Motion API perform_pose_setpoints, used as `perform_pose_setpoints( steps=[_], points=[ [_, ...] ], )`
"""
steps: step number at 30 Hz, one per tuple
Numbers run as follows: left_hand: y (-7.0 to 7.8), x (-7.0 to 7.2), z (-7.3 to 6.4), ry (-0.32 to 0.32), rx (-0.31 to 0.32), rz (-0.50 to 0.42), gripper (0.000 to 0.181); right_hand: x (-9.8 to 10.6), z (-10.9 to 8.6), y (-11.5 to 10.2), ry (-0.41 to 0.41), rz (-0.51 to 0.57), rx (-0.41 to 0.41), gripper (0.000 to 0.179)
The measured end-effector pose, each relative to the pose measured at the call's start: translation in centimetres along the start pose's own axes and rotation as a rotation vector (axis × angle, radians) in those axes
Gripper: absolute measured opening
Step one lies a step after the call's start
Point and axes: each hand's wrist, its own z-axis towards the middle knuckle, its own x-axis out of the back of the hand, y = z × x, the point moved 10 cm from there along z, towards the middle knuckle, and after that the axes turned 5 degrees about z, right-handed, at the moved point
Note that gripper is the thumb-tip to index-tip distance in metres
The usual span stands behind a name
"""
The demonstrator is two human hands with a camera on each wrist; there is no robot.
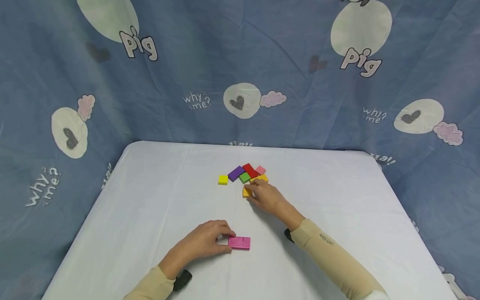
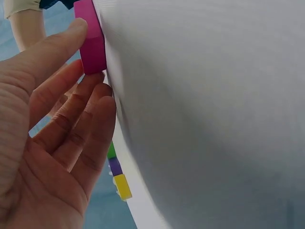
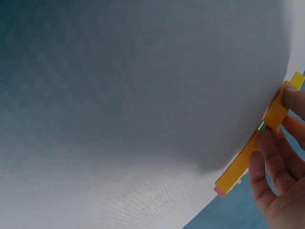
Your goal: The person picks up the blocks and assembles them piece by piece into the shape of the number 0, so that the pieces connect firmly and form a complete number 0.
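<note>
My left hand [image 1: 206,238] pinches the left end of a magenta block [image 1: 240,243] between thumb and fingers, near the front of the white table. In the left wrist view the thumb lies on the face of the magenta block [image 2: 92,40]. Farther back, my right hand [image 1: 267,196] holds a small orange-yellow block [image 1: 246,193] by thumb and fingertips. The right wrist view shows that orange-yellow block [image 3: 277,110] between the thumb and fingers, beside a longer orange-yellow block [image 3: 236,167]. The right hand partly covers this longer block in the head view.
Behind the right hand lie a purple block [image 1: 236,173], a red block [image 1: 250,170], a green block [image 1: 245,178] and a small pink block [image 1: 260,170], close together. A yellow block [image 1: 223,180] sits to their left. A blue printed cloth [image 1: 292,125] hangs behind the table [image 1: 337,187].
</note>
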Motion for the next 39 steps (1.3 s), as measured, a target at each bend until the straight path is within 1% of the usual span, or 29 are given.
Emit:
perform_pose_setpoints(
  steps=[5, 9, 16, 23, 29, 39],
  points=[
    [0.0, -0.1, 0.0, 0.001, -0.002, -0.013, 0.030, -0.1, -0.1, 0.3, -0.016, -0.004, -0.012, 0.044],
    [-0.2, -0.2, 0.1, -0.009, 0.013, -0.007, 0.030, 0.0, -0.2, 0.3, -0.014, 0.009, -0.007, 0.046],
    [-0.3, -0.3, 0.0, -0.015, 0.024, -0.005, 0.030, -0.1, -0.4, 0.3, -0.017, 0.045, -0.015, 0.043],
    [-0.2, -0.4, 0.0, -0.015, 0.018, -0.007, 0.030, -0.2, -0.6, 0.5, -0.018, 0.061, -0.020, 0.043],
    [-0.3, -0.4, 0.0, -0.011, 0.019, 0.006, 0.030, 0.3, -0.8, 0.5, 0.003, 0.092, -0.008, 0.043],
    [-0.2, -0.3, 0.0, -0.017, 0.019, 0.013, 0.031, 0.7, -1.7, 0.7, 0.022, 0.132, -0.033, 0.044]
  ],
)
